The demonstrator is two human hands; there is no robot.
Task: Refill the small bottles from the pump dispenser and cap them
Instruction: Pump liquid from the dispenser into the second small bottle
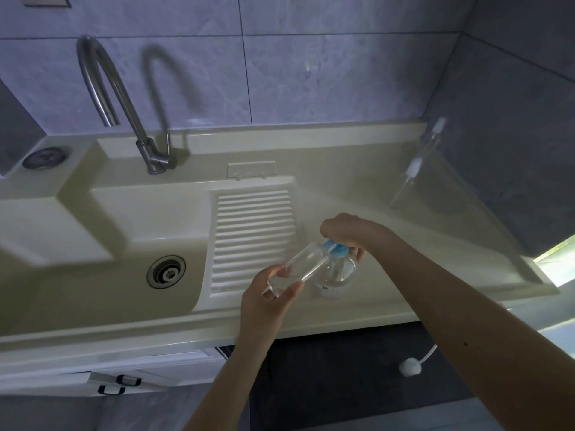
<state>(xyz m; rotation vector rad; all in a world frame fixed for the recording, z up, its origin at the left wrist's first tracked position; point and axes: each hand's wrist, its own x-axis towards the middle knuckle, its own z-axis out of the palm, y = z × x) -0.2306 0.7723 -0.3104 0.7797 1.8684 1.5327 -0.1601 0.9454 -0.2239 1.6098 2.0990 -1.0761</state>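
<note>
Two bare forearms reach in from below. Nearest, the left hand (273,292) grips a clear bottle (300,266), tilted with its mouth up against the blue nozzle. Just beyond, the right hand (345,233) curls over the dispenser (336,272), which stands on the desk (389,293) near its front edge, beside the ribbed drainboard (253,234); its fingers hide the pump top. Farther right, bare counter runs to a blurred clear bottle (413,169) by the wall.

The cream desk (367,194) has a sink basin (130,231) built in on the left, with a ribbed washboard slope (253,237) beside it. The pump dispenser (334,276) stands on the desk right of the ribs. A clear spray bottle (413,169) stands near the back right corner. A steel faucet (124,104) rises behind the basin.
</note>
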